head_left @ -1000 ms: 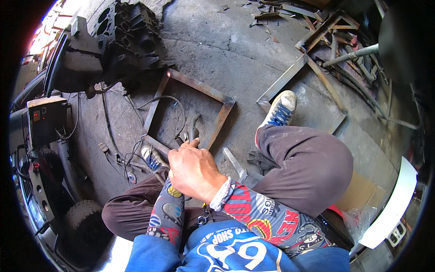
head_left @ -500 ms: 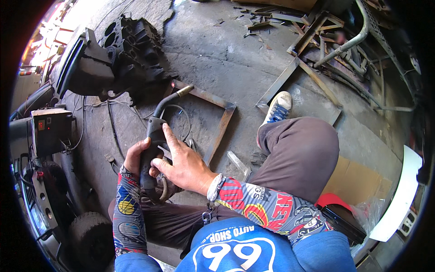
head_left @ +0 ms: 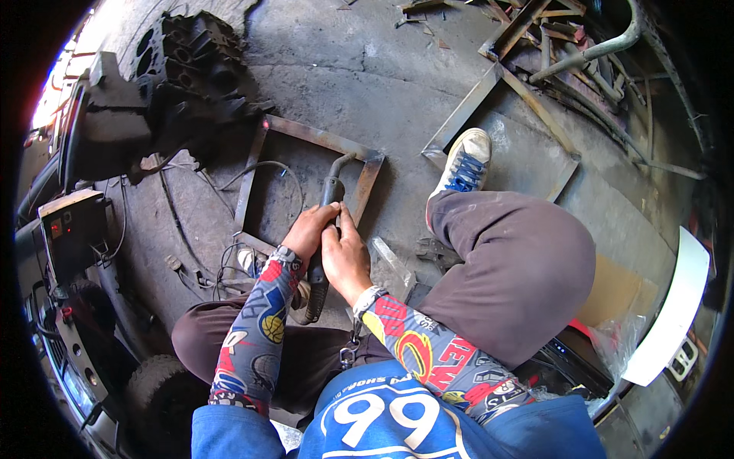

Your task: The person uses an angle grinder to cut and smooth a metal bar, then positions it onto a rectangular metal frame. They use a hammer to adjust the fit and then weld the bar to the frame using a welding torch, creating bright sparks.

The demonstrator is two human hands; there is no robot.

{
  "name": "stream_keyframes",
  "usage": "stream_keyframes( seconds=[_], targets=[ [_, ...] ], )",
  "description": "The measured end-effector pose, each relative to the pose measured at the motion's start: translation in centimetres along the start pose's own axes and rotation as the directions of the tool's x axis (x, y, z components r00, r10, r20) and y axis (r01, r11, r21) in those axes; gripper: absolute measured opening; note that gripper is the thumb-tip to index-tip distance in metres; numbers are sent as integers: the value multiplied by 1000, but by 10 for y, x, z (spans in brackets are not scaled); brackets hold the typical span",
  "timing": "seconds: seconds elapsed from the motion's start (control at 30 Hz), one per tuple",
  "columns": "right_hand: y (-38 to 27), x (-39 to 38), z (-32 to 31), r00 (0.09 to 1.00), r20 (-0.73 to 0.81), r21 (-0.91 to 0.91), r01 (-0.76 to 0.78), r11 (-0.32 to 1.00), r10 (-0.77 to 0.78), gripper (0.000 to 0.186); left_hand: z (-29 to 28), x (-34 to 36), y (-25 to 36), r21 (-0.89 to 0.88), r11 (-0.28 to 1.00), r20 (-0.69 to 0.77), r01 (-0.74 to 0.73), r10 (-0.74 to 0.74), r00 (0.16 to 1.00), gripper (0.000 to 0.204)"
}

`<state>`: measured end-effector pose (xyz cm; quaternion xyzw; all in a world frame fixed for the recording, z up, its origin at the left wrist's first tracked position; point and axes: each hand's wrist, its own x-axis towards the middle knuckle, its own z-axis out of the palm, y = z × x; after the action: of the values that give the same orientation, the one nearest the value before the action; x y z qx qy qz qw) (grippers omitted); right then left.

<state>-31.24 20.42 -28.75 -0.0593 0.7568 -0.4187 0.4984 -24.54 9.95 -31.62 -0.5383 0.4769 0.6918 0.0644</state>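
A black welding torch [head_left: 317, 279] with a bent metal neck is held in front of me, its neck pointing away. My left hand [head_left: 307, 231] is closed round the handle from the left. My right hand [head_left: 346, 260] presses on the handle from the right, its fingers together and partly hidden. The tip of the neck appears over the far right corner of a square steel frame [head_left: 306, 136] lying on the floor. A red light spot shows on the frame's far left corner. A thin cable [head_left: 275, 163] curves across the frame.
A dark engine block [head_left: 195, 65] stands far left. Nearer is a box-shaped machine [head_left: 73, 233] with red lights. A second angle-iron frame [head_left: 462, 111] and scrap metal lie far right. Beside my right knee are cardboard [head_left: 612, 294], clear plastic [head_left: 623, 336] and a white curved panel [head_left: 673, 306].
The torch has swung right, its neck now over the frame's far right corner. My left hand moved right and forward, and my right hand closed in on the handle. The view shifted slightly.
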Motion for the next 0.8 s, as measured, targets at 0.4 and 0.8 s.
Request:
stream_keyframes(
  seconds=[0.4,0.8],
  targets=[
    [3,27,13,995,-38,-104,-91,990,88,58,-13,42,-28,247,969,90,-18,-5,996,36],
    [5,28,16,995,-87,-94,-45,995,37,58,-14,42,-16,602,672,301,-432,310,902,31]
  ],
)
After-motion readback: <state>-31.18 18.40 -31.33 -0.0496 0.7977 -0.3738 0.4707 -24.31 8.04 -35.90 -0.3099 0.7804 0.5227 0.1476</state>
